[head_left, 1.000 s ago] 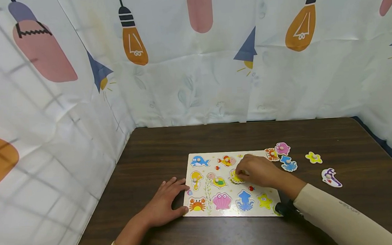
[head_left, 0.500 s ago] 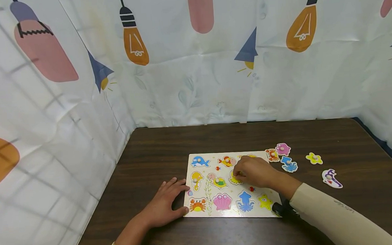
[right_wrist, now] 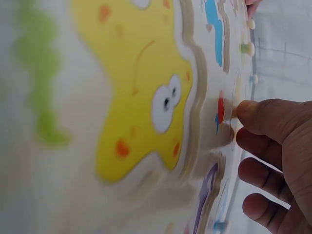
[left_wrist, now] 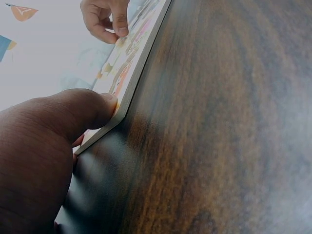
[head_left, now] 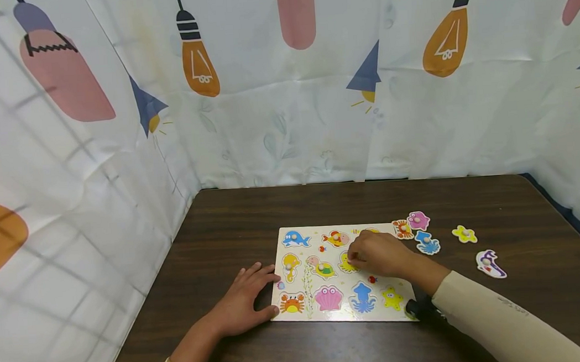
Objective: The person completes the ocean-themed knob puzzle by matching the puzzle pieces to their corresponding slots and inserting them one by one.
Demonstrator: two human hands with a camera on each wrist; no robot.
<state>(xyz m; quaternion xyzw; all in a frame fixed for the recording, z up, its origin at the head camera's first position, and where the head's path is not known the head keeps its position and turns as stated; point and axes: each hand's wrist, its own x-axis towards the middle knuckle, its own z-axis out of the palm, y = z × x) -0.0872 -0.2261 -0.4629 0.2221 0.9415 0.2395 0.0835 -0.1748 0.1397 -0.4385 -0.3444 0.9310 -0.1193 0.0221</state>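
A wooden peg puzzle board point(head_left: 338, 317) with sea animal pieces lies on the dark table. My right hand point(head_left: 355, 259) reaches over its middle and pinches the peg of a yellow piece point(head_left: 346, 265), which sits low at the board's centre. In the right wrist view the right hand's fingers point(right_wrist: 273, 122) curl close to the board beside a printed yellow starfish point(right_wrist: 141, 92). My left hand point(head_left: 264, 288) rests flat on the table at the board's left edge. Its thumb point(left_wrist: 78, 112) presses against the board's edge point(left_wrist: 141, 68).
Loose pieces lie on the table right of the board: an orange crab point(head_left: 401, 228), a pink octopus point(head_left: 418, 219), a blue octopus point(head_left: 427, 242), a yellow starfish point(head_left: 464, 233) and a purple piece point(head_left: 489, 262). Printed curtains enclose the table on three sides.
My right hand has shifted slightly left over the board's middle, still holding the yellow piece. The left hand has stayed put.
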